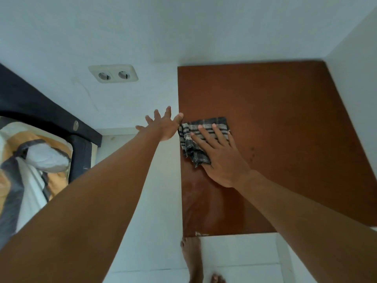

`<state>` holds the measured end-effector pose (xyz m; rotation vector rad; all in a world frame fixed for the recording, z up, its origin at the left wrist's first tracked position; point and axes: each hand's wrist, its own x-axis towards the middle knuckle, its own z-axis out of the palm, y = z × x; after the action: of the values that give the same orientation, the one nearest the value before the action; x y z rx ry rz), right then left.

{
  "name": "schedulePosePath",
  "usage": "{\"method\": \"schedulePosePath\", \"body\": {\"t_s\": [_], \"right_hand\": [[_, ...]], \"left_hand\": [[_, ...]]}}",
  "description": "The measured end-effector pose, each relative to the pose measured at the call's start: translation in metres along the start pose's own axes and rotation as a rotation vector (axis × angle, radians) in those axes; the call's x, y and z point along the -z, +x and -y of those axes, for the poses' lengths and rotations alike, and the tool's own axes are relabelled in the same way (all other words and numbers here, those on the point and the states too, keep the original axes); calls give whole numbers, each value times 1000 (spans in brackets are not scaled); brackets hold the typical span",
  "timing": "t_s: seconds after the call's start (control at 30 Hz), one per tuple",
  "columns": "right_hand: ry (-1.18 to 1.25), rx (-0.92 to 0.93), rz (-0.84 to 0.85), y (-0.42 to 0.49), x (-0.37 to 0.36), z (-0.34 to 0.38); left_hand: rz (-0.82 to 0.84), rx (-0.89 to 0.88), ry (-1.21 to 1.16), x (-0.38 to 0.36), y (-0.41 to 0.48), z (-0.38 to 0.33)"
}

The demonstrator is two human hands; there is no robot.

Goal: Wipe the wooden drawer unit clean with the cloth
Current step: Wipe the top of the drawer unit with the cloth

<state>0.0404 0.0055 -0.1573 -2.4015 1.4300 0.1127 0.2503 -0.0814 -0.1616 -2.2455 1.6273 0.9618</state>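
Right hand (221, 158) lies flat, fingers straight, pressing the checked cloth (189, 146) onto the wooden drawer unit (285, 129) near its left edge. Left hand (164, 125) is spread wide just beside it, thumb at that edge. Wood stretches wide to the cloth's right. White walls (357, 58) hug the back and right sides. The bed (40, 111) and socket (113, 73) are off left, and a bare foot (191, 258) is at the front edge.

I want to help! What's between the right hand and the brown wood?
In the head view, the checked cloth lies between the right hand and the wooden drawer unit.
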Motion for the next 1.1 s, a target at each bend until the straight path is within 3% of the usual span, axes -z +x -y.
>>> {"method": "schedulePosePath", "body": {"t_s": [0.2,0.6,0.8,0.9,1.0,1.1], "right_hand": [[-23,70,3,-50,-20,21],[44,290,-36,-180,-67,65],[-49,465,174,-245,-85,53],[74,247,334,-275,-73,40],[233,198,239,-268,-43,33],[312,169,-24,-229,0,30]], "left_hand": [[77,-10,-18,-28,-31,23],[66,34,46,-71,-119,28],[54,71,108,-83,-150,38],[58,52,129,-81,-157,40],[60,53,136,-77,-158,39],[63,49,125,-71,-152,34]]}}
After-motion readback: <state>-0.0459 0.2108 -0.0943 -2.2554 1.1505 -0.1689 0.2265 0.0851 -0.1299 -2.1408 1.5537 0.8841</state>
